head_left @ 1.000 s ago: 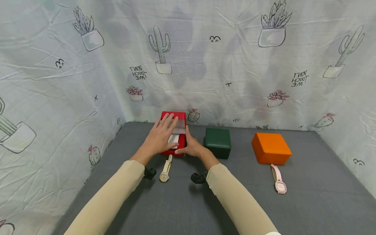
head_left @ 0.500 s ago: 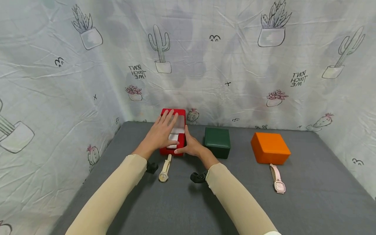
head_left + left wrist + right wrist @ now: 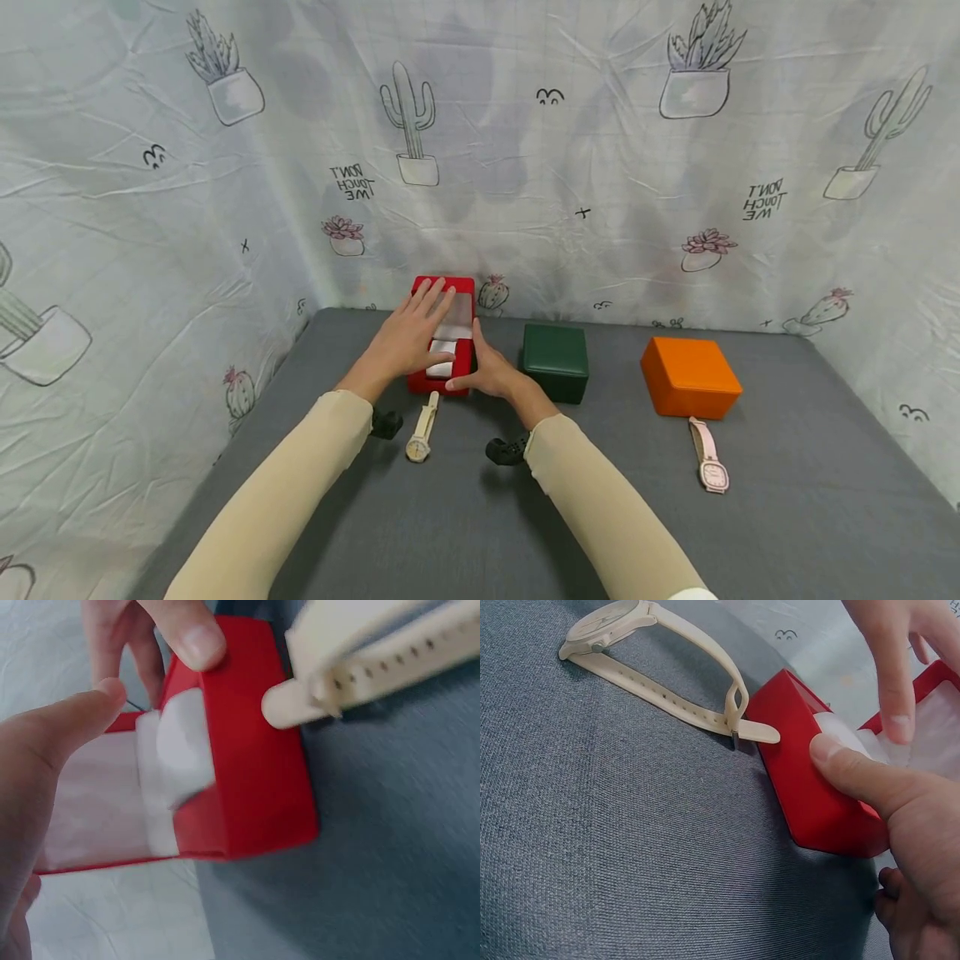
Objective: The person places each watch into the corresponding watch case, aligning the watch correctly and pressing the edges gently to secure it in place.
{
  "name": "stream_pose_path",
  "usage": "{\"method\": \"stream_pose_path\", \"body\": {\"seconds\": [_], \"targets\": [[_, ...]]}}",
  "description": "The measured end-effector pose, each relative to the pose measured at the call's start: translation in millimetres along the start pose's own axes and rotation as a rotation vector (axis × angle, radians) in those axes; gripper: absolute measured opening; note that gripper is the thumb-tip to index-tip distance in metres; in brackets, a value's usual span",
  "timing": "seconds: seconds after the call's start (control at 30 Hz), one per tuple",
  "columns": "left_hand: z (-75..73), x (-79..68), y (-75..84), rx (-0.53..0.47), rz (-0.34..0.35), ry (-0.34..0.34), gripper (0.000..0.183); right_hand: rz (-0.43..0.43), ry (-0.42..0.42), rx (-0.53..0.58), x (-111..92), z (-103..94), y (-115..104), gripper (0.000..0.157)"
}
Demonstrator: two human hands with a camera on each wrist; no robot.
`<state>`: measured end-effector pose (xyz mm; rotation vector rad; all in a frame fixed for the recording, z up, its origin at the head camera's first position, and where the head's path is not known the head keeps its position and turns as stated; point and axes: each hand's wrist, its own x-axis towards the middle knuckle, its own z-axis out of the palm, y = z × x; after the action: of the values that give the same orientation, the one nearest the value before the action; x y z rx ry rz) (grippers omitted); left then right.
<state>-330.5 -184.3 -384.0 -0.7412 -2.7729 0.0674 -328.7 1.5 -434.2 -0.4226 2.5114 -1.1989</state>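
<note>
A red watch box (image 3: 462, 357) stands with its lid raised, showing a pale lining and a white cushion (image 3: 184, 742). My left hand (image 3: 401, 342) is spread over the lid's left side, fingers straight and thumb extended across the opening. At the right side, my right hand (image 3: 491, 371) holds the box, with its thumb on the front rim (image 3: 847, 769) and its fingers along the side. A cream wristwatch (image 3: 423, 429) lies just in front, its strap end against or very close to the box's front wall.
To the right stand a closed green box (image 3: 556, 362) and a closed orange box (image 3: 690, 377). A pink wristwatch (image 3: 708, 457) lies before the orange one. Printed fabric (image 3: 517, 167) hangs behind the grey table (image 3: 450, 533).
The red box's lid has tilted further back, and my left hand has moved slightly up with it. My right hand stays at the box's right side. Both wristwatches lie where they were.
</note>
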Motion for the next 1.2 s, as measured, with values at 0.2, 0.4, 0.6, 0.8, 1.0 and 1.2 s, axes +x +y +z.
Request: {"method": "stream_pose_path", "body": {"seconds": [0.2, 0.4, 0.6, 0.8, 1.0, 1.2], "targets": [[10.6, -10.2, -4.1, 0.035, 0.073, 0.034, 0.105, 0.006, -0.002, 0.016, 1.2, -0.3, 5.1, 0.122], [19.7, -19.9, -3.2, 0.019, 0.122, 0.046, 0.094, 0.010, 0.003, 0.032, 2.4, -0.8, 8.5, 0.123], [25.2, -24.2, -3.5, 0.019, 0.122, 0.008, 0.081, -0.004, 0.003, 0.028, 3.1, -1.1, 6.8, 0.122], [30.4, -22.9, -5.7, -0.040, 0.088, -0.051, 0.076, -0.016, -0.009, 0.015, 3.7, -1.6, 5.8, 0.123], [30.2, -19.8, -8.3, -0.103, 0.037, -0.145, 0.071, -0.020, -0.022, 0.020, 3.4, -2.2, 5.0, 0.123], [29.6, -15.6, -7.0, -0.172, 0.003, -0.218, 0.066, -0.019, -0.018, 0.023, 4.0, -1.1, 4.7, 0.124]]}}
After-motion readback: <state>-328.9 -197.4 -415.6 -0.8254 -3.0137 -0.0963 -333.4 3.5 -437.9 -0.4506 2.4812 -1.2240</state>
